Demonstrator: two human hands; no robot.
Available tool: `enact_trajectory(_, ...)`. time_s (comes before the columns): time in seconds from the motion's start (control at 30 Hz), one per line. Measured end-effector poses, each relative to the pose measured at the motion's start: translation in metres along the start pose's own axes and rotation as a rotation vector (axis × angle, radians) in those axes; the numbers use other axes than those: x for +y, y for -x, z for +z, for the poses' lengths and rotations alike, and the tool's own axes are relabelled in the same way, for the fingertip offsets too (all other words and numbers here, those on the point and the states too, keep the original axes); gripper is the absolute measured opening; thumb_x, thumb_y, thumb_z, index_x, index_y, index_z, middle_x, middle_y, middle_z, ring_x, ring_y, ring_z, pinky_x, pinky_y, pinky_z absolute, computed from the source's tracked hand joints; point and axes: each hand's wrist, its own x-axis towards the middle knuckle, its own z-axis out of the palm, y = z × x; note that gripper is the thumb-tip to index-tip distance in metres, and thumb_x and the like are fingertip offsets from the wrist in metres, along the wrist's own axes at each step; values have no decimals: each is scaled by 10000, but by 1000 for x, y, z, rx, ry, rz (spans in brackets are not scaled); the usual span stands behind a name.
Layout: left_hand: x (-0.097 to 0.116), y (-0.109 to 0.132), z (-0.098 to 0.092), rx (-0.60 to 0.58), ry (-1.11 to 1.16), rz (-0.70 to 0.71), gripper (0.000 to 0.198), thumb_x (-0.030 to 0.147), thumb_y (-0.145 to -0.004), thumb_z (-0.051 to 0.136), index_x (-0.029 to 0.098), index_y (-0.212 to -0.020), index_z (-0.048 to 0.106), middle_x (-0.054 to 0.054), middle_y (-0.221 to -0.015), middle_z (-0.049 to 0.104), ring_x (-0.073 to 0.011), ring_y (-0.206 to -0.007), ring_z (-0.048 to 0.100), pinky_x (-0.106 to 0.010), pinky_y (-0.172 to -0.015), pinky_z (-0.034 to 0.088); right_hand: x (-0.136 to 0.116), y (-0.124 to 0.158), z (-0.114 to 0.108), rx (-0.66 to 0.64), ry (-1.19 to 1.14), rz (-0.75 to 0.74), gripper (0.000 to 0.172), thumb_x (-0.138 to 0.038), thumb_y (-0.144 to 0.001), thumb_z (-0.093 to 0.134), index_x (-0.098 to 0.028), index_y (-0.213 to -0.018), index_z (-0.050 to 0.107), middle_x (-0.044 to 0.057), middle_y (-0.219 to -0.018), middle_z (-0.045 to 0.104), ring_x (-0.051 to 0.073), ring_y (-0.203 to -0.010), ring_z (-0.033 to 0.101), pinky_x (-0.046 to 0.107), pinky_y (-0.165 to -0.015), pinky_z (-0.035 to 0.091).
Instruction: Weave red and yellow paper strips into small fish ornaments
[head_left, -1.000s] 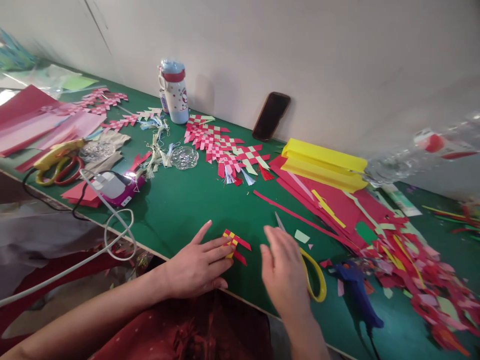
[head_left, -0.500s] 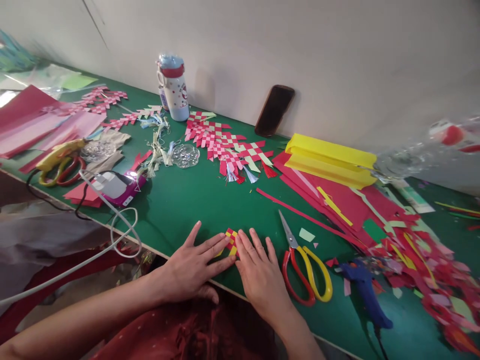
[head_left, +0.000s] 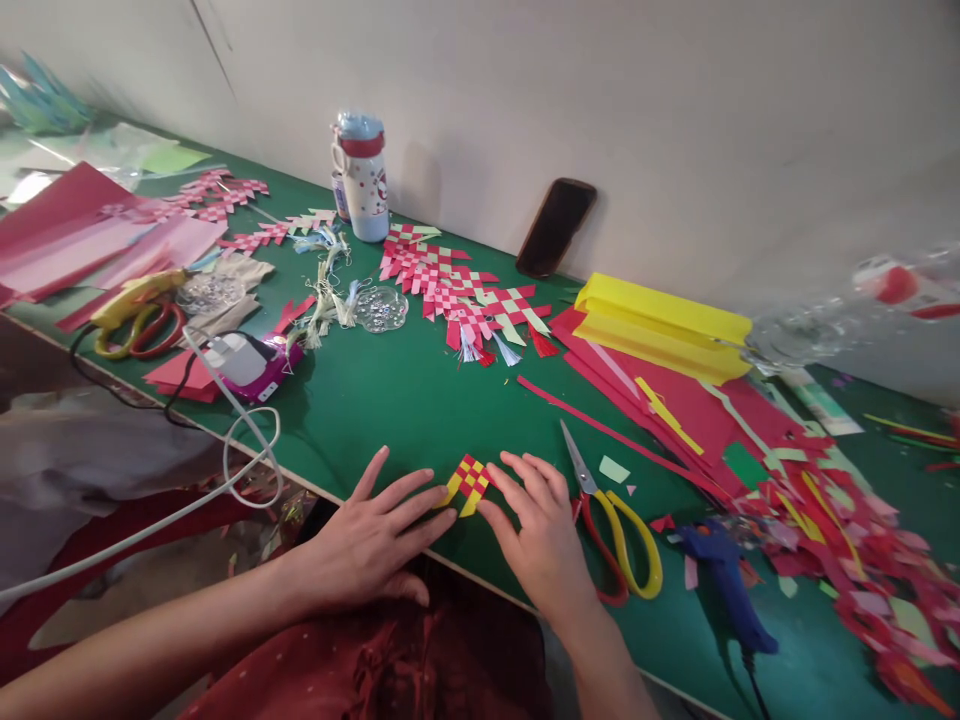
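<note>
A small woven paper fish point(head_left: 471, 482) in red and yellow checks lies flat near the table's front edge. My left hand point(head_left: 379, 530) rests on the tabletop with fingers spread, its fingertips at the paper's left yellow end. On the other side, my right hand point(head_left: 534, 515) has its fingers apart and curved, with index fingertip and thumb at the paper's right edge. Neither hand lifts it. Just right of my right hand, scissors point(head_left: 596, 500) with one red and one yellow handle lie with blades pointing away.
Finished pink-and-green woven pieces point(head_left: 450, 285) lie behind. A bottle point(head_left: 367, 190) and a phone point(head_left: 555, 228) stand by the wall. A blue glue gun point(head_left: 727, 580), red sheets point(head_left: 622, 385), folded yellow paper point(head_left: 660, 325) and scraps fill the right. A white cable point(head_left: 142, 545) crosses the left.
My hands have drawn apart slightly, uncovering more of the woven paper. My right hand has gone from lying flat to curved fingers. The camera view has shifted slightly.
</note>
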Motion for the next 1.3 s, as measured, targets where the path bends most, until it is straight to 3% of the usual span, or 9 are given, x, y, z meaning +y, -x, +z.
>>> enact_trajectory(0.27,0,3,12,-8,9,-32,705,700,-881,406,277,-1445,428,-62,-1388,570,-290,-1397,344,-612,-1127,-178,-9,3,14,-29,83,66,433,-451,-876,635,-217,-1239,640,99,-1297,622,326,-1218,475,521,-993,449)
enact_trajectory(0.5,-2,3,7,-24,64,-14,697,670,-889,443,259,-1451,414,-84,-1401,559,-294,-1406,344,-610,-1115,-193,-1,6,14,-9,-54,67,467,-477,-904,583,-231,-1301,571,110,-1310,607,304,-1255,492,518,-1022,446)
enact_trajectory(0.63,-2,4,0,-21,110,-98,508,479,-953,490,261,-1411,463,-97,-1420,530,-273,-1407,359,-583,-1172,-51,6,13,2,135,-204,156,364,-302,-982,459,-216,-1330,524,130,-1270,607,247,-1200,566,461,-979,510)
enact_trajectory(0.7,-3,6,-1,39,138,-218,358,313,-971,482,252,-1316,555,-90,-1364,569,-255,-1380,403,-553,-1188,56,8,19,-5,171,-221,208,330,-260,-985,436,-216,-1291,551,127,-1256,612,234,-1180,584,441,-966,527)
enact_trajectory(0.8,-9,8,-2,136,147,-340,298,151,-955,434,221,-1171,628,-82,-1238,628,-235,-1301,489,-513,-1166,200,6,27,-10,178,-259,252,314,-246,-985,423,-222,-1259,576,121,-1252,615,226,-1154,604,424,-958,540)
enact_trajectory(1.0,-17,-8,-5,197,162,-399,263,124,-940,433,206,-1098,627,-73,-1141,645,-224,-1185,542,-456,-1042,369,1,29,-10,208,-260,248,306,-253,-984,421,-209,-1230,598,125,-1231,623,225,-1155,601,420,-969,534)
enact_trajectory(1.17,0,-28,-6,151,153,-296,225,219,-964,470,268,-1064,665,-36,-1133,662,-251,-1211,499,-497,-1062,298,0,31,-9,233,-230,220,283,-230,-976,440,-205,-1206,604,119,-1224,630,219,-1153,598,416,-971,531)
enact_trajectory(1.3,17,-32,2,14,125,-203,347,423,-932,560,299,-1255,582,-31,-1245,640,-282,-1252,451,-552,-1112,174,-1,34,-9,264,-192,190,278,-211,-971,449,-207,-1199,609,120,-1208,639,223,-1141,609,413,-954,541)
